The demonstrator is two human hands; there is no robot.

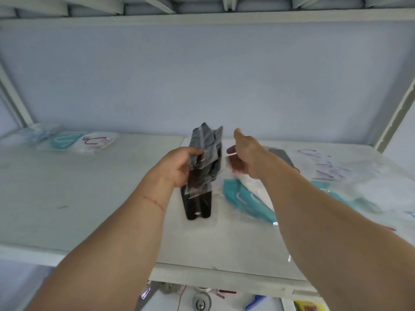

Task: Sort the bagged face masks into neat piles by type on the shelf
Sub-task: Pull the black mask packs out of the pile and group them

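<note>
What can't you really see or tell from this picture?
- Head view: how many black bagged masks the left hand grips; they overlap and blur.
- Right hand: its palm faces away.
- Loose masks at right: blurred, glare, partly behind the arm.
- Lower shelf items: cut off by the edge.

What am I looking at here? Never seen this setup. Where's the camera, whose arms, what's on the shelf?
No robot here: a person wears a wide-angle camera on the head, so the single view looks forward and down along their own bare arms. The surface is a white shelf in a metal rack. The left hand grips a bundle of black bagged masks, held roughly upright with its lower end on or just above the shelf. The right hand is open, reaching forward beside the bundle and holding nothing. On the right lies an unsorted heap of teal and white bagged masks. At the far left sits a small group of bagged masks.
</note>
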